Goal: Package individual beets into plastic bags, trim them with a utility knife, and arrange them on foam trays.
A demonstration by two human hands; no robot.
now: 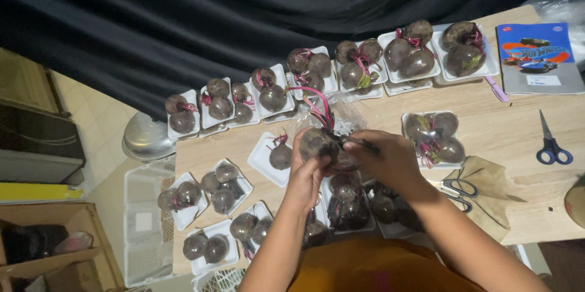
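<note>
Many white foam trays of dark purple beetroots (pixel 365 66) crowd the light wooden table (pixel 506 127), lining its far edge across the upper middle of the frame and filling its near left corner; the barest stretch of wood lies right of centre, between a tray and the blue-handled scissors (pixel 551 146) at the right. A black curtain (pixel 244 12) closes off the top of the frame, and the table's left edge drops to a tiled floor.

At centre, the left hand (pixel 308 170) cups a round dark beetroot with pink stalks (pixel 318 141) from below, fingers curled against it. The right hand (pixel 390 158) closes over its right side, fingers pinching something thin and dark beside clear plastic wrap (pixel 341 118). Both forearms rise from the bottom edge, converging above a tray of beetroots.
</note>
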